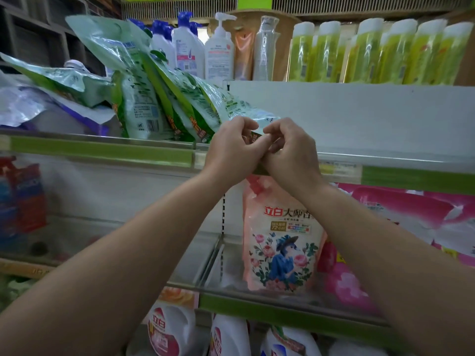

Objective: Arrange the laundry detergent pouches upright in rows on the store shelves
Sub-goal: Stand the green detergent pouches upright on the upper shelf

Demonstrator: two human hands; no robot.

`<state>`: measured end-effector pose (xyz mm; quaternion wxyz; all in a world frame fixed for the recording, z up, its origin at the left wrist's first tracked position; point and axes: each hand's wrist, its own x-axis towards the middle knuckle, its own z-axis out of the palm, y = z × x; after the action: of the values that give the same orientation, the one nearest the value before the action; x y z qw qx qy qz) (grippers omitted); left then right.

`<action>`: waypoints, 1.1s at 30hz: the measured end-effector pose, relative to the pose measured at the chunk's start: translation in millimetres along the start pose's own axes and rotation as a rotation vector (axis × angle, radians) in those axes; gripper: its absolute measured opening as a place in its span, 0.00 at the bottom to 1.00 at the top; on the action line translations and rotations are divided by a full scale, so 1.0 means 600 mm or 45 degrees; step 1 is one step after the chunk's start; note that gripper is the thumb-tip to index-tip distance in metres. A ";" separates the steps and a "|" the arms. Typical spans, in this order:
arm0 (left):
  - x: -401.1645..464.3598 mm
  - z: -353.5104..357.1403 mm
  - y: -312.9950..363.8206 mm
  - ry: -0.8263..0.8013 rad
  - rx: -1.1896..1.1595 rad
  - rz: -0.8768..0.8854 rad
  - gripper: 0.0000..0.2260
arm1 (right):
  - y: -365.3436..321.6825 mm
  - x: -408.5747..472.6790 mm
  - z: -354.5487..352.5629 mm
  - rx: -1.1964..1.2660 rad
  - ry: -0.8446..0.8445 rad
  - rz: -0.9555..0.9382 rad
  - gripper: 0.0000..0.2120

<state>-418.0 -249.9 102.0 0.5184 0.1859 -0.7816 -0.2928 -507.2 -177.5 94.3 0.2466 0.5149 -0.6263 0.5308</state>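
both the left hand [232, 147] and right hand [288, 150] pinch the lowest glossy green pouch [231, 109], which leans left among its crumpled row.

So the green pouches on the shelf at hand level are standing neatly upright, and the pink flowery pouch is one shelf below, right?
Not quite. The head view shows the green pouches leaning over to the right, one against the next, with the last almost flat near the left hand and right hand. They are not upright. The rest holds: the pink flowery pouch stands one shelf below.
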 end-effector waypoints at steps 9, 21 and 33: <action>0.068 -0.031 -0.012 -0.106 0.067 -0.069 0.18 | -0.005 0.064 0.031 -0.111 -0.029 -0.071 0.15; 0.118 -0.060 -0.048 -0.134 0.135 -0.040 0.20 | -0.016 0.107 0.080 -0.252 -0.107 -0.006 0.22; 0.138 -0.079 -0.081 -0.192 0.087 -0.013 0.21 | -0.030 0.115 0.103 -0.417 -0.106 0.041 0.24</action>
<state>-407.5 -348.7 142.4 0.4500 0.1850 -0.8270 -0.2817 -500.3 -259.0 140.9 0.2926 0.4794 -0.7223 0.4035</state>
